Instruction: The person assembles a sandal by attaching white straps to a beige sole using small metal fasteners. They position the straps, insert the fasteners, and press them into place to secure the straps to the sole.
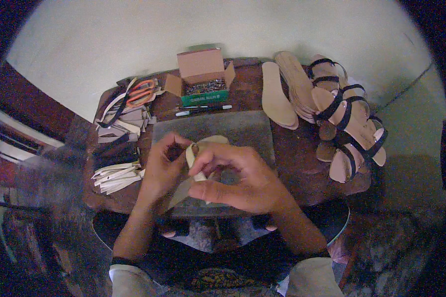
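Hands (252,179), cream strip (190,158) between them.

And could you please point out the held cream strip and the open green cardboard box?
Cream strip (190,157): head view, on its curved left side.
Green cardboard box (205,98): head view, on its front wall.

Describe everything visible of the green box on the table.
Small cardboard box, green outside with pale printing on the front, plain brown inside. It stands open near the table's far edge: lid raised at the back, side flaps splayed outward. Many small, metallic-looking pieces fill it, too tiny to identify. A black-and-white pen lies just in front; contact unclear. The left hand and right hand are clear of it.
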`<state>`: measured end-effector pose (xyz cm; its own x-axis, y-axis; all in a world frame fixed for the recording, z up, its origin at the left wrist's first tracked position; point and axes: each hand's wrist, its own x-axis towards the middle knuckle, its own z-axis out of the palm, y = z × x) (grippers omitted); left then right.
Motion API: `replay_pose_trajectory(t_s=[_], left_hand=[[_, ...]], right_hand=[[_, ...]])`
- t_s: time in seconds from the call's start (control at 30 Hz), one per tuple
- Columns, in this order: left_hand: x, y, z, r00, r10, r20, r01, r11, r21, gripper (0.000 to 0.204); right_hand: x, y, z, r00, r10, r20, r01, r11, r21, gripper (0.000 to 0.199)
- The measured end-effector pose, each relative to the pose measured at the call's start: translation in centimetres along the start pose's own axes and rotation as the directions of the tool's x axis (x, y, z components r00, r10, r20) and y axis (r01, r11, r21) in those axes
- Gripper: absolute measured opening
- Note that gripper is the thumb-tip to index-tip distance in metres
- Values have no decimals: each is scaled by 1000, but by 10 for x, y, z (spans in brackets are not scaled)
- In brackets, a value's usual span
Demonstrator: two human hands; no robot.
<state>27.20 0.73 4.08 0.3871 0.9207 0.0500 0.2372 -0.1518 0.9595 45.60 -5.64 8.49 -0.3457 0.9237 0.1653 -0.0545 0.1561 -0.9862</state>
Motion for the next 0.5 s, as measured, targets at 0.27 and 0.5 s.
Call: replay_pose_trajectory(t_s=[0.27, 0.5], left_hand=[[-2, -2, -12, 978, -50, -204, 11, 982, -189, 6], [-4, -5, -24, 904, -69, -421, -46, 966, -256, 10]], right_hand=[[1, -4, -7, 993, 29, -110, -25, 999, 37, 32], [7, 9, -12, 988, -38, -149, 11, 983, -182, 28]])
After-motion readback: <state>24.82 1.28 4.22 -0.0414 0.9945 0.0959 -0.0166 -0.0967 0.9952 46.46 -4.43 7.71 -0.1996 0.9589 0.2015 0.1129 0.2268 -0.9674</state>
